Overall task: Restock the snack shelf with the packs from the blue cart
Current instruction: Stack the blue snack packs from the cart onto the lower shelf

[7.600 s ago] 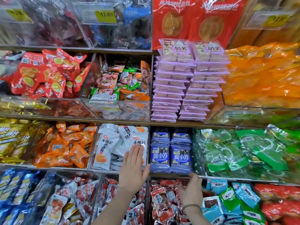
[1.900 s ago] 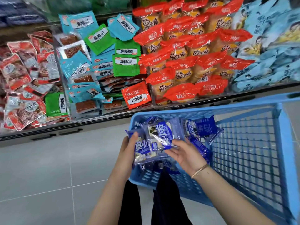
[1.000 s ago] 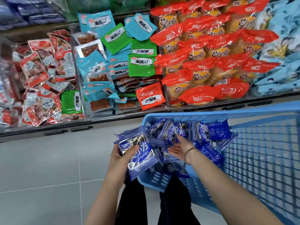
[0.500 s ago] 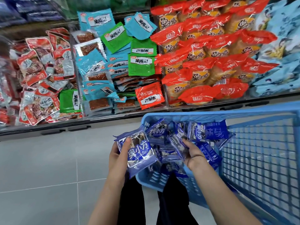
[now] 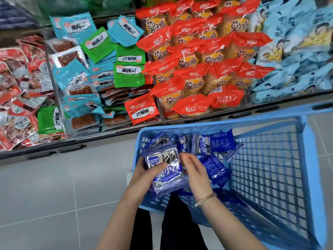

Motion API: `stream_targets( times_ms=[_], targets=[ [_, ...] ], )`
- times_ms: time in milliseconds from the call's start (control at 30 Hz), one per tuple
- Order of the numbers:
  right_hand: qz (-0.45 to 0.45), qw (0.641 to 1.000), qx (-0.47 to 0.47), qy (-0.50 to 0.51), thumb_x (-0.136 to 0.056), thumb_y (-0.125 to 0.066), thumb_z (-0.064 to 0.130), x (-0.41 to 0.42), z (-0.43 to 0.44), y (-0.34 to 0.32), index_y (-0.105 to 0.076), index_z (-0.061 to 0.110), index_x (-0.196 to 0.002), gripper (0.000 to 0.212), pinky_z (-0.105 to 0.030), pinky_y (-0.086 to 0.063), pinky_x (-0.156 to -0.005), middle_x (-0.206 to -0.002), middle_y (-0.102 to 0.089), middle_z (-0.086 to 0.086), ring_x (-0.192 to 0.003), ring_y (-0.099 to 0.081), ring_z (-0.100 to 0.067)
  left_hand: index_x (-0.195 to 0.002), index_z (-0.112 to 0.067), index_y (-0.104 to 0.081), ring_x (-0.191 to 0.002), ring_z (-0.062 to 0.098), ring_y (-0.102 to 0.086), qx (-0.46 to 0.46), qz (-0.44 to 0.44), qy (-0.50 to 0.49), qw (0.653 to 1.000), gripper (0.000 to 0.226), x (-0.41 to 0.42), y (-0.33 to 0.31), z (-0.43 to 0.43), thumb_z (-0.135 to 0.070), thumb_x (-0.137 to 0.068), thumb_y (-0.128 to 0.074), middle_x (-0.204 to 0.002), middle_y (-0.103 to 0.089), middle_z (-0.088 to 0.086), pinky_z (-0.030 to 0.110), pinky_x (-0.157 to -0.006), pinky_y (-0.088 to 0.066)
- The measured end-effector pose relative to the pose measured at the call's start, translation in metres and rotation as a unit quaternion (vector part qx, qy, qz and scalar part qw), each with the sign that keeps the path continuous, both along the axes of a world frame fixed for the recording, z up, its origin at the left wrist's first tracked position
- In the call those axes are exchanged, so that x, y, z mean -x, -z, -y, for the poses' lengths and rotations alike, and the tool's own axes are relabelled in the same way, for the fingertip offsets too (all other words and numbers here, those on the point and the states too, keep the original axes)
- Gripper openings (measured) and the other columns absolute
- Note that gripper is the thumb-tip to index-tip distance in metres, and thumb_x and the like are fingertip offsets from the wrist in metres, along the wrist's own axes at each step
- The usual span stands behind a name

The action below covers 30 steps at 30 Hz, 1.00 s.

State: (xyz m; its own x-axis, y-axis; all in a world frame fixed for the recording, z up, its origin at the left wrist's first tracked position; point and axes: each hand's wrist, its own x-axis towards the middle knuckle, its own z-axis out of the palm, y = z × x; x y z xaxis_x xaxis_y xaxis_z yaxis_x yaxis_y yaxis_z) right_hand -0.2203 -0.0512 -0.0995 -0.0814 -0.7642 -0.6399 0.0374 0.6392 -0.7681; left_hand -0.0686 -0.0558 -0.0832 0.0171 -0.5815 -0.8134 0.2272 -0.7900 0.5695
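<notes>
My left hand [image 5: 144, 175] grips a small stack of blue snack packs [image 5: 166, 171] from the left, thumb across the top pack. Against the stack's right edge, my right hand [image 5: 194, 170] holds it with curled fingers; the hand is slightly blurred. Both hands hover over the near left corner of the blue cart [image 5: 216, 124]. Several more blue packs [image 5: 222, 142] lie loose in the cart behind and to the right of my hands. The snack shelf [image 5: 115, 131] rises beyond the cart, its bins full.
Shelf bins hold teal and green packs [image 5: 128, 74], red-orange cake packs [image 5: 196, 69], pale blue bags [image 5: 297, 56] and red packs [image 5: 19, 87] at far left. Grey tiled floor [image 5: 63, 186] lies left of the cart. My dark trousers show below it.
My right hand has come out of the loose packs in the cart and closed on the stack in my left hand. The stack has shifted right, over the cart's corner.
</notes>
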Motion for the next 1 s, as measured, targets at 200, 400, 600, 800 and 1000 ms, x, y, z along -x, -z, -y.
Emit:
stream_targets(
  times_ms=[200,400,600,800,1000],
  targets=[
    [0.083,0.906,-0.302,0.285,-0.095,-0.052,0.032,0.050,0.023,0.083,-0.050,0.004,-0.128,0.043,-0.038,-0.050,-0.091,-0.116,-0.060,-0.017,-0.106,-0.061,-0.029,-0.111,-0.017,-0.057,-0.079,0.025,-0.073,0.013,0.006,-0.083,0.996,0.043,-0.018,0.001,-0.004,-0.014,-0.070,-0.071,-0.094,-0.075,0.011,0.028,-0.057,-0.057],
    [0.107,0.874,-0.350,0.318,-0.091,-0.057,0.036,0.055,0.059,0.126,-0.055,0.009,-0.087,0.028,-0.027,-0.052,-0.077,-0.038,-0.046,-0.003,-0.035,-0.045,-0.011,-0.109,-0.020,-0.057,-0.075,0.023,-0.073,0.013,0.043,-0.112,0.993,0.043,-0.041,0.007,-0.013,-0.019,-0.068,-0.071,-0.093,-0.075,0.009,0.026,-0.053,-0.055],
    [0.092,0.874,-0.382,0.285,-0.094,-0.055,0.030,0.061,0.059,0.125,-0.041,0.011,-0.063,0.038,-0.029,-0.052,-0.081,-0.027,-0.039,-0.001,-0.048,-0.035,-0.015,-0.109,-0.020,-0.058,-0.074,0.021,-0.073,0.017,0.054,-0.127,0.990,0.040,-0.037,0.011,-0.017,-0.019,-0.071,-0.071,-0.092,-0.075,0.008,0.024,-0.051,-0.054],
    [0.034,0.901,-0.362,0.235,-0.095,-0.054,0.022,0.087,0.027,0.066,-0.059,0.015,-0.090,0.010,-0.009,-0.031,-0.028,-0.034,-0.051,0.000,-0.024,-0.043,-0.012,-0.107,-0.023,-0.058,-0.072,0.020,-0.073,0.025,0.066,-0.141,0.987,0.030,-0.041,-0.026,-0.030,-0.019,-0.080,-0.070,-0.090,-0.076,0.006,0.023,-0.049,-0.052],
    [0.041,0.940,-0.272,0.201,-0.091,-0.058,0.021,0.101,-0.005,-0.025,-0.057,0.017,-0.102,0.011,-0.019,-0.046,-0.042,-0.083,-0.060,-0.001,-0.067,-0.050,-0.016,-0.115,-0.015,-0.059,-0.088,0.032,-0.072,0.066,0.066,-0.154,0.984,0.046,-0.063,-0.090,-0.050,-0.019,-0.072,-0.075,-0.102,-0.073,0.014,0.037,-0.064,-0.058]
  ],
)
